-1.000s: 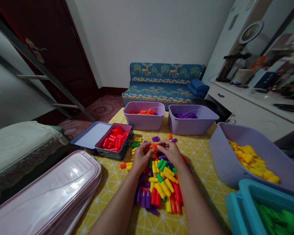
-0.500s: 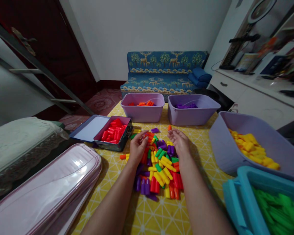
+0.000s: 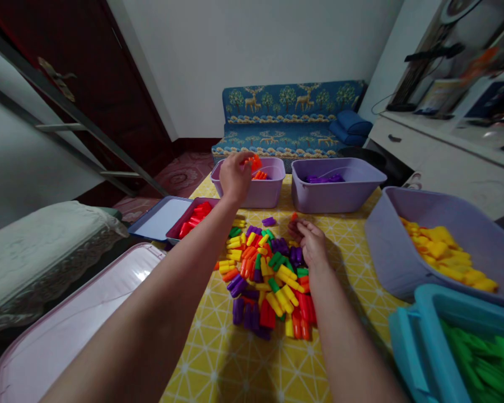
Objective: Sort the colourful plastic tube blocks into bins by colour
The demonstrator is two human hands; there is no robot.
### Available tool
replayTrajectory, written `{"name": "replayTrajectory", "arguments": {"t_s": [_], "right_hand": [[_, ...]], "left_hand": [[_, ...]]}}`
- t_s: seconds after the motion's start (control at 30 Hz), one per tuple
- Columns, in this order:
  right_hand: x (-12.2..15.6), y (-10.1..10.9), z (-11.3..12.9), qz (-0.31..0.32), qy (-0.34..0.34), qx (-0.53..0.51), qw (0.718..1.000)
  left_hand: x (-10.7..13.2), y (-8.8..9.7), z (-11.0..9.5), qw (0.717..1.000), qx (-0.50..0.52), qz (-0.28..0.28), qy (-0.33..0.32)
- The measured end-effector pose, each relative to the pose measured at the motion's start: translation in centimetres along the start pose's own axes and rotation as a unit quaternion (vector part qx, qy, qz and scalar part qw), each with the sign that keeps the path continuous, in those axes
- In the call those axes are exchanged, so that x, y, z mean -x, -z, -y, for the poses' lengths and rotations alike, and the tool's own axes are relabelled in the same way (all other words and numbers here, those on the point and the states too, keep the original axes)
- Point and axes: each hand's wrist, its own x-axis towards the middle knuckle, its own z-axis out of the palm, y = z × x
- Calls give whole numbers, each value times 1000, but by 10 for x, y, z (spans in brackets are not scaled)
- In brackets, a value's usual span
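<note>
My left hand [image 3: 236, 178] is raised over the pink bin [image 3: 264, 197], its fingers closed on an orange plastic piece [image 3: 255, 162]. More orange pieces [image 3: 260, 176] lie inside that bin. Past the far edge of a mixed pile, my right hand [image 3: 309, 239] pinches another small orange piece [image 3: 294, 216] at its fingertips. The pile holds yellow pieces [image 3: 280, 298], purple pieces [image 3: 237, 311], red pieces [image 3: 267, 317] and green pieces [image 3: 276, 259], with orange ones among them. A lone purple piece [image 3: 269, 221] sits just beyond the pile.
A purple bin [image 3: 336, 196] holds purple pieces; the bin at right [image 3: 386, 252] holds yellow ones. Nearer, a turquoise bin [image 3: 420, 336] contains green pieces. At left, an open case [image 3: 174, 232] of red pieces stands beside a pink lid [image 3: 79, 313]. A patterned sofa [image 3: 277, 134] is behind.
My left hand has moved forward and up from the pile to the pink bin, now with an orange piece in it. My right hand has stayed nearly in place, still holding its orange piece.
</note>
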Motion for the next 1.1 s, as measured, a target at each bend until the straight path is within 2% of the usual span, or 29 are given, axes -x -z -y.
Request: {"name": "replayTrajectory", "arguments": {"t_s": [0.07, 0.27, 0.43, 0.5, 0.57, 0.67, 0.73, 0.83, 0.9, 1.1], "right_hand": [[0, 0, 0, 3, -3, -6, 1000], [2, -2, 0, 12, 0, -26, 1000], [1, -1, 0, 21, 7, -7, 1000], [1, 0, 0, 24, 4, -4, 1000], [0, 0, 0, 20, -3, -9, 1000], [1, -1, 1, 13, -4, -9, 1000], [1, -1, 1, 15, 2, -4, 1000], [2, -2, 1, 17, 4, -4, 1000], [2, -2, 1, 13, 1, -6, 1000], [2, -2, 1, 9, -1, -12, 1000]], "left_hand": [[-7, -9, 4, 998, -63, 24, -19], [3, -22, 21, 966, -174, 189, -13], [6, -22, 25, 944, -221, 245, -25], [12, -20, 23, 946, -209, 245, -44], [26, -15, 19, 961, -156, 218, -63], [62, -2, 14, 980, -34, 180, -79], [89, 8, 16, 980, -6, 192, -50], [123, 19, 25, 975, -69, 208, 34], [136, 22, 32, 964, -112, 230, 76], [143, 12, 34, 945, -148, 259, 131]]}}
